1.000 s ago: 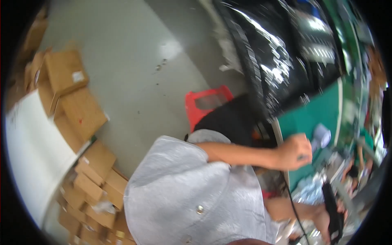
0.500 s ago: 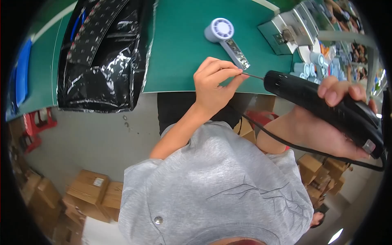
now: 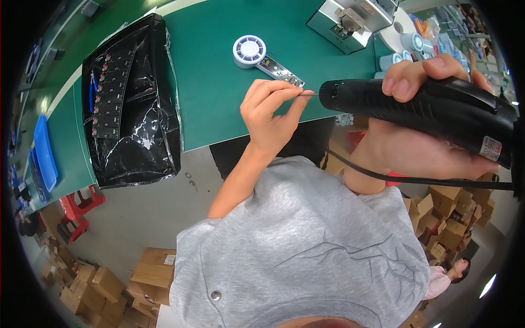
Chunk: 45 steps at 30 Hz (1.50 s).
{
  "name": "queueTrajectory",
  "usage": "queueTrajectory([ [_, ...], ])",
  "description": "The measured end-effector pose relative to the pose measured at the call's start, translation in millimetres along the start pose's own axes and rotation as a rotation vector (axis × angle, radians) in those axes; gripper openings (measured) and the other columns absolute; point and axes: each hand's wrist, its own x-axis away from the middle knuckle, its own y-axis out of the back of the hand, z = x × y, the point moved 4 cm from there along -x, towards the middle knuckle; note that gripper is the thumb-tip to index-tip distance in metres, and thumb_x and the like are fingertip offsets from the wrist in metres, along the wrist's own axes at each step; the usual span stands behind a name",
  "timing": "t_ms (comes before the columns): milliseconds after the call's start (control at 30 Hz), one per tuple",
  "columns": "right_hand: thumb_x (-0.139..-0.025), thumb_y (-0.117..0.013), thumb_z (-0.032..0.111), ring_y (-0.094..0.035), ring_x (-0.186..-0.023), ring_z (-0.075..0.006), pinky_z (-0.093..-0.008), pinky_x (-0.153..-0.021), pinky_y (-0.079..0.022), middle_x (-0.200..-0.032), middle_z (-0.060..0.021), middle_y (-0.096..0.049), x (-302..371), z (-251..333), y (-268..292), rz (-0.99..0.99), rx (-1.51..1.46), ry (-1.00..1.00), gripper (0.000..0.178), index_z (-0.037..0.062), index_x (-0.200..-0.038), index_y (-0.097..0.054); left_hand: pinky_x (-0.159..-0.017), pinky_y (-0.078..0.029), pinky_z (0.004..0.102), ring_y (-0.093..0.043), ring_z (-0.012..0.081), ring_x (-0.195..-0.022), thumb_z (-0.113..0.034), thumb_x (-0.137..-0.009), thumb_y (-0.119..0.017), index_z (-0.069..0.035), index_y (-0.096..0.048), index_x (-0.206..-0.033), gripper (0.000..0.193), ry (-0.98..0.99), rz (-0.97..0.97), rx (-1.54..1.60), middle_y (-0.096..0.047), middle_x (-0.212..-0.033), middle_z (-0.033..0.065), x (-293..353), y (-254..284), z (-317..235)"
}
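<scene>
My right hand [image 3: 421, 120] is wrapped round a black electric screwdriver [image 3: 404, 101], which lies nearly level with its thin bit [image 3: 313, 95] pointing left. At the bit's tip, my left hand [image 3: 270, 115] has thumb and forefinger pinched together on it. Whether a small screw sits between those fingertips is too small to see. Just beyond the left hand, a pale lavender handheld fan [image 3: 250, 50] lies on the green table mat [image 3: 208, 93]. Its handle [image 3: 281, 72] has the inner circuit board exposed.
At the left, a tray lined with black plastic [image 3: 147, 131] holds a row of black parts [image 3: 113, 98] and blue-handled pliers [image 3: 92, 93]. A metal device [image 3: 342, 24] stands at the far right, near several light blue fan bodies [image 3: 410, 44]. The screwdriver's cord [image 3: 394, 177] trails below my right hand.
The view has shifted, so the tray and fan sit differently in it. The screwdriver has turned closer to level. My left fingers remain pinched at its bit tip.
</scene>
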Motion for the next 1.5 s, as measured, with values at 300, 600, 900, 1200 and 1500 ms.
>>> queueTrajectory([
  [300, -0.097, -0.021, 0.088, -0.063, -0.06, -0.0274, -0.0419, -0.055, -0.051, -0.106, -0.0237, -0.072, -8, -11, 7, -0.003, 0.012, -0.037, 0.093, 0.0113, -0.138, -0.055, -0.061, -0.049, 0.0322, -0.065, 0.0206, -0.074, -0.006, -0.069, -0.097, -0.007, -0.077, -0.082, 0.024, 0.003, 0.026, -0.011, -0.074, -0.084, 0.0029, -10, -2, 6],
  [600, -0.097, -0.021, 0.09, -0.064, -0.06, -0.0289, -0.0409, -0.053, -0.051, -0.107, -0.0246, -0.073, -12, -35, -3, 0.012, -0.048, -0.1, 0.095, 0.0096, -0.138, -0.051, -0.06, -0.048, 0.0329, -0.064, 0.0206, -0.073, -0.007, -0.07, -0.096, -0.007, -0.077, -0.081, 0.022, 0.012, 0.024, -0.047, -0.073, -0.083, 0.0024, -16, 5, 14],
  [900, -0.097, -0.018, 0.091, -0.068, -0.065, -0.0298, -0.0418, -0.056, -0.058, -0.108, -0.0278, -0.073, -20, -67, -17, 0.115, -0.072, -0.067, 0.098, 0.0073, -0.138, -0.049, -0.079, -0.052, 0.0389, -0.063, 0.0296, -0.103, -0.016, -0.069, -0.098, -0.009, -0.08, -0.101, 0.037, 0.075, -0.055, -0.308, -0.072, -0.114, 0.0062, -14, 33, 32],
  [1200, -0.096, -0.019, 0.093, -0.07, -0.061, -0.0293, -0.0363, -0.054, -0.058, -0.095, -0.0292, -0.074, -19, -133, -11, 0.01, -0.041, -0.019, 0.101, 0.0041, -0.129, -0.055, -0.112, -0.048, 0.0495, -0.056, 0.0437, -0.137, -0.019, -0.078, -0.095, -0.004, -0.053, -0.151, 0.085, 0.247, 0.058, -0.233, -0.055, -0.151, 0.0271, -12, 20, 65],
  [1500, -0.097, -0.018, 0.092, -0.068, -0.058, -0.0283, -0.0346, -0.051, -0.058, -0.094, -0.0296, -0.074, -13, -143, -5, -0.061, 0.09, -0.033, 0.101, 0.003, -0.126, -0.055, -0.108, -0.049, 0.0503, -0.054, 0.0456, -0.134, -0.014, -0.078, -0.092, -0.003, -0.052, -0.15, 0.083, 0.237, 0.067, -0.2, -0.051, -0.153, 0.0264, -10, 18, 68],
])
